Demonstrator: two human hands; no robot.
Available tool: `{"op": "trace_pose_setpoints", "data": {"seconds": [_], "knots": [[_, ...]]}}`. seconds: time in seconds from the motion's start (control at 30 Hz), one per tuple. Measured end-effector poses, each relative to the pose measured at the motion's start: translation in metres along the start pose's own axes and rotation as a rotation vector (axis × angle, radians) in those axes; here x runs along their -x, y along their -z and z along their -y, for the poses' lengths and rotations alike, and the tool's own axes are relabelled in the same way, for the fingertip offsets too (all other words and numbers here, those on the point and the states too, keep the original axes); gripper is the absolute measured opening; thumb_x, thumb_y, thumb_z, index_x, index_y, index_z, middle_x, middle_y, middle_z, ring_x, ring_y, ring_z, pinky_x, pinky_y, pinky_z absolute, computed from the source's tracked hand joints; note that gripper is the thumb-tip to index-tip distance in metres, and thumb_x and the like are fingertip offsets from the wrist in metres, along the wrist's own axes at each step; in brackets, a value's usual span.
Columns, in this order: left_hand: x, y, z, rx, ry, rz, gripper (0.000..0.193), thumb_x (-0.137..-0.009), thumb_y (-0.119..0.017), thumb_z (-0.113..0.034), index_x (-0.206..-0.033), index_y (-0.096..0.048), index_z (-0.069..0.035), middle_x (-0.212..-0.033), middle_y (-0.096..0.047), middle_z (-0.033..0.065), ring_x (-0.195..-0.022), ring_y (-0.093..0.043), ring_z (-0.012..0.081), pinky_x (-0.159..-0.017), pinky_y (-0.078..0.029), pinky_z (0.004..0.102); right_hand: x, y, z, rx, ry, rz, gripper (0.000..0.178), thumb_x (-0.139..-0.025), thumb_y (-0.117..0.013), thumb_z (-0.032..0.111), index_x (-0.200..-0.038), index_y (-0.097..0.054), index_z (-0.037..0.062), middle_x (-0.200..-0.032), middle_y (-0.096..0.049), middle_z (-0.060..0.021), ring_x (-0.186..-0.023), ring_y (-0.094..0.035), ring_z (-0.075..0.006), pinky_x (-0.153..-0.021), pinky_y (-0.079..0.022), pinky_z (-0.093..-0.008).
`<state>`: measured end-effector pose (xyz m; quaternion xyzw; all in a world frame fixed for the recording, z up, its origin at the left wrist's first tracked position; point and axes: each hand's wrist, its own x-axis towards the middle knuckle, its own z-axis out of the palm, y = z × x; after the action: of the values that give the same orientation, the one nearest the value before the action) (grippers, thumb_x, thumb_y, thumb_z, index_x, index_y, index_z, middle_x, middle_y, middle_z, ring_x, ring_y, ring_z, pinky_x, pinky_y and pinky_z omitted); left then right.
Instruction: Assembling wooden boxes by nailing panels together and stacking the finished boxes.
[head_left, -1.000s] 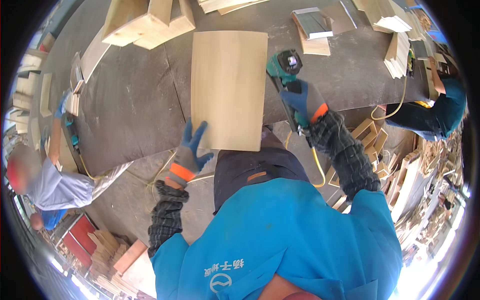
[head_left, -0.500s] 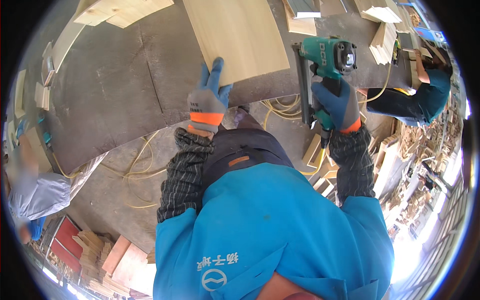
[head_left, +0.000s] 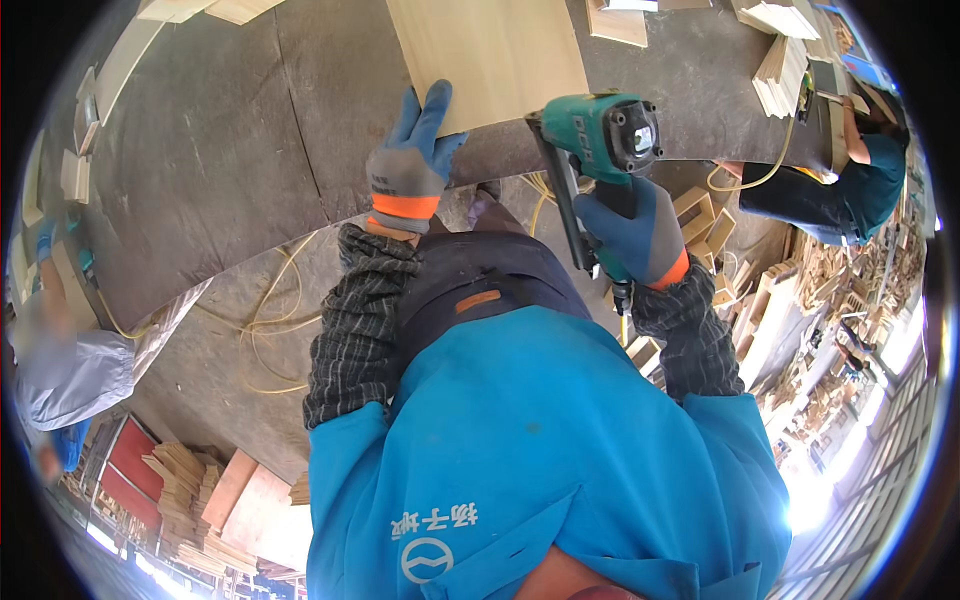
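Note:
A pale wooden board lies on the dark worktable, reaching past the upper edge of the head view. At its near left corner is my left hand, in a grey and blue glove, with fingers stretched out and spread against the corner. My right hand, gloved the same way, is wrapped round the handle of a green and black air nail gun. The gun is held just off the table's near edge, its head beside the board's near right corner. A yellow air hose runs down from its handle.
The dark worktable curves across the front. Wooden pieces stand at its far right. A co-worker is at the right, another at the left. Yellow hose coils on the floor, and wooden frames lie below the table.
My right hand has carried the nail gun leftward, closer to the board's near right corner. My left hand stays at the near left corner, shifted slightly up and left in the view.

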<state>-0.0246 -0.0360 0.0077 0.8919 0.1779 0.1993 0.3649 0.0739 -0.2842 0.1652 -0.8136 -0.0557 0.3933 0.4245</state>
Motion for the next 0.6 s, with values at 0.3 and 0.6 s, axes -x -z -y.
{"op": "trace_pose_setpoints", "data": {"seconds": [0.3, 0.6], "knots": [[0.004, 0.002, 0.016, 0.065, -0.068, 0.040, 0.070, -0.089, -0.083, -0.007, -0.154, -0.062, -0.019, -0.156, -0.060, 0.0204, -0.118, -0.075, 0.0377, -0.088, -0.068, 0.0426, -0.015, -0.038, 0.027, 0.001, 0.015, 0.155, 0.037, -0.092, -0.079, 0.023, -0.117, -0.073, -0.0036, -0.093, -0.074, -0.0018, -0.084, -0.063, -0.0082, -0.077, -0.054, -0.0303], [0.004, 0.001, 0.020, -0.014, -0.126, -0.009, 0.067, -0.093, -0.080, -0.011, -0.156, -0.060, -0.021, -0.153, -0.062, 0.0204, -0.111, -0.076, 0.0389, -0.085, -0.067, 0.0418, -0.015, -0.053, 0.027, 0.020, -0.018, 0.123, 0.035, -0.092, -0.079, 0.024, -0.113, -0.072, -0.0034, -0.088, -0.070, -0.0007, -0.082, -0.060, -0.0079, -0.074, -0.052, -0.0310]]}}
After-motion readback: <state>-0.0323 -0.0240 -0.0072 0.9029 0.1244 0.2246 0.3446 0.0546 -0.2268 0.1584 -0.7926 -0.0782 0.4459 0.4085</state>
